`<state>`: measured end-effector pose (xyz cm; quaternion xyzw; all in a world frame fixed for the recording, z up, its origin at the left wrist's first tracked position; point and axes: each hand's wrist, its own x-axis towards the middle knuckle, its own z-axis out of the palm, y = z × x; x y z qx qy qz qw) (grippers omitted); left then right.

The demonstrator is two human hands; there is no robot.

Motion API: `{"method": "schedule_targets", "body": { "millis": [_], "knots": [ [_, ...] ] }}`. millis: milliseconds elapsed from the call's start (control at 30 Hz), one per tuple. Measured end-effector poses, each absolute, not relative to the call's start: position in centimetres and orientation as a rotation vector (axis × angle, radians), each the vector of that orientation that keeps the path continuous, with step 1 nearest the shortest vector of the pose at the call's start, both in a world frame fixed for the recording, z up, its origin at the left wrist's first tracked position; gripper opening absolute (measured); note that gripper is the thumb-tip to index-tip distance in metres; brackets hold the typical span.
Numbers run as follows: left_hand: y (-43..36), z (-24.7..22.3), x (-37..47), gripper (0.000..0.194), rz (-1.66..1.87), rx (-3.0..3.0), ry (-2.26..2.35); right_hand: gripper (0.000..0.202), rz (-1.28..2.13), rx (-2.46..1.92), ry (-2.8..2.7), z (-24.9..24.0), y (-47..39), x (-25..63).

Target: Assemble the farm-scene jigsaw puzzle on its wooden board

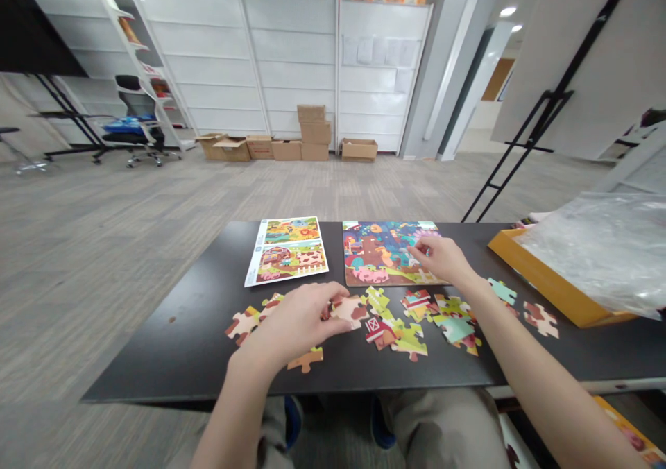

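My left hand [306,313] is low over the loose pieces, thumb and fingers closed on the edge of a cream puzzle piece [354,309] with brown patches. My right hand [440,257] is over the right side of the puzzle board [372,247], fingers pinched; whatever is between them is hidden. The board shows a colourful picture with a pink spotted pig at its lower left. Between my hands lie a red barn piece [379,331], a green piece [411,340] and several others. More cream-and-brown pieces [243,325] lie left of my left hand.
A printed picture sheet [288,250] lies left of the board. On the right stands a yellow box [551,282] with clear plastic [598,247] on it. A brown-patched piece [542,318] lies near the box. The black table's [171,358] front edge is close to my legs.
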<state>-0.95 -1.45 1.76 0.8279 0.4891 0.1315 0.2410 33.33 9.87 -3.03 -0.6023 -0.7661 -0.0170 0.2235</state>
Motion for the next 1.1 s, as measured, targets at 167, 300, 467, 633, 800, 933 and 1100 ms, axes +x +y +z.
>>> {"method": "schedule_targets", "body": {
  "millis": [167,300,467,633,800,933,1100],
  "knots": [
    [-0.1,1.5,-4.1,0.032,0.481,2.227,1.573,0.039,-0.064,-1.651,-2.051,-2.6,10.0,34.5],
    [-0.3,1.0,-3.9,0.03,0.46,2.254,1.555,0.046,-0.009,-1.676,-1.858,-1.6,9.9,35.8],
    [-0.9,1.2,-1.7,0.024,0.366,2.239,1.454,0.055,0.297,-1.616,-1.871,-0.1,9.0,35.8],
    [-0.6,1.0,-0.7,0.026,0.328,2.283,1.445,0.054,1.137,-1.415,-2.313,1.4,7.2,35.7],
    [-0.3,0.6,-0.6,0.033,0.234,2.271,1.447,0.05,1.237,-1.478,-2.438,1.8,6.6,35.9],
    [-0.3,0.5,-0.4,0.035,0.174,2.243,1.437,0.052,1.211,-1.565,-2.534,1.8,6.9,35.7],
    [-0.4,0.7,-0.1,0.042,0.093,2.225,1.501,0.056,1.271,-1.64,-2.393,2.8,6.5,36.6]
  ]
}}
